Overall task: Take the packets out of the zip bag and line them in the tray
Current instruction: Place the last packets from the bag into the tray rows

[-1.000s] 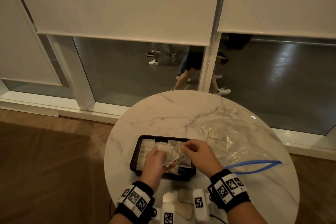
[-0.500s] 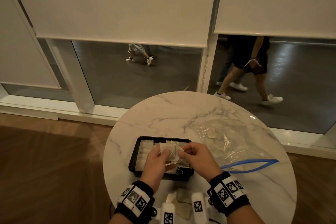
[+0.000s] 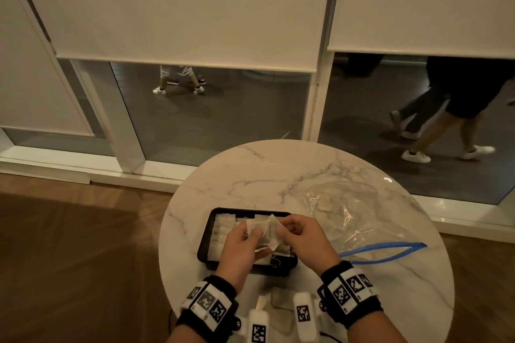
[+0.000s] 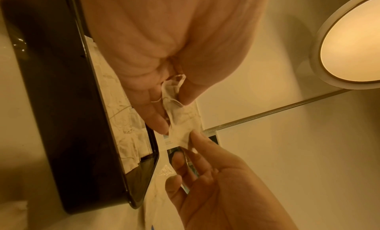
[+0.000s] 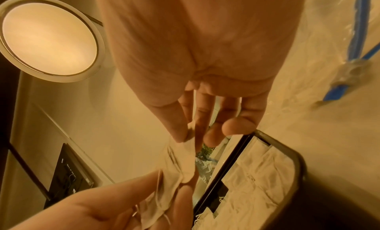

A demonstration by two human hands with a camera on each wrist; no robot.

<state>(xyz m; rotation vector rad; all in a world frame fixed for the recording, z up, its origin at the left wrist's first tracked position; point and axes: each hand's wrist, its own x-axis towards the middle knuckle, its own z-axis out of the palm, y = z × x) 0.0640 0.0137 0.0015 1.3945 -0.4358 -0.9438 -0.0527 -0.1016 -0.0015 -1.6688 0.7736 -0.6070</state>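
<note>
Together, the left hand [image 3: 242, 242] and right hand [image 3: 303, 239] pinch one crumpled, pale, stringed packet [image 3: 264, 234] above the black tray [image 3: 204, 242], its long axis spanning grip to grip.

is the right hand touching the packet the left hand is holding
Touching. The right wrist view shows the right hand pinching a corner of the packet between thumb and fingertip, while the left hand grips its other end.
</note>
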